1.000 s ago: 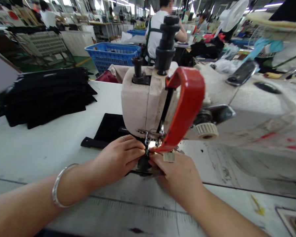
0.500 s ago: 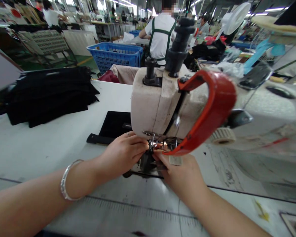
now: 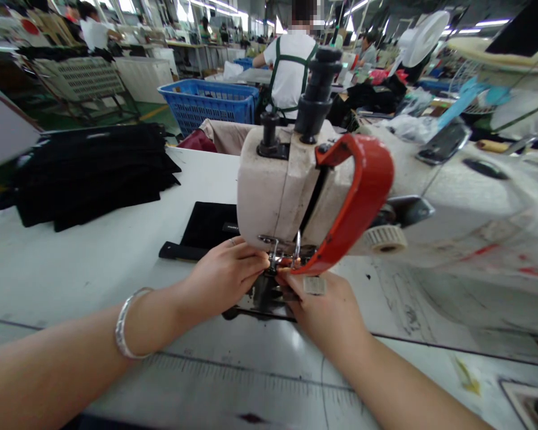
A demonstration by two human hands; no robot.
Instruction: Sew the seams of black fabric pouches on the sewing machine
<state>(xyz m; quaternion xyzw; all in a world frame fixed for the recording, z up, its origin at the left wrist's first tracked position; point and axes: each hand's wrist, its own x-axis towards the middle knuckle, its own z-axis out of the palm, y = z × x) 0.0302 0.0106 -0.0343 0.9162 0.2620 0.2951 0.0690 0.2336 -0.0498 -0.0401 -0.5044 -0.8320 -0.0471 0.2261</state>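
A black fabric piece (image 3: 210,222) with a small label lies flat left of the sewing machine (image 3: 264,185), and a folded black strip (image 3: 179,251) runs along its near edge. My left hand (image 3: 228,272), with a ring and a silver bangle (image 3: 123,325), is closed on the fabric, fingertips pressed together beside the presser foot (image 3: 273,263). On the other side of the foot, my right hand (image 3: 327,301) has its fingers drawn together. The red guard (image 3: 365,185) partly covers those fingers, and what they hold is hidden.
A stack of black fabric pieces (image 3: 94,173) sits on the white table (image 3: 89,263) at left. Beyond the table are a blue basket (image 3: 210,101) and a person in a white shirt (image 3: 291,74). A printed ruler (image 3: 233,373) crosses the table's near side.
The view has shifted slightly, so the red guard and machine arm appear farther left. A shiny metal part at the machine's slot shows lower. Both hands stay at the presser foot.
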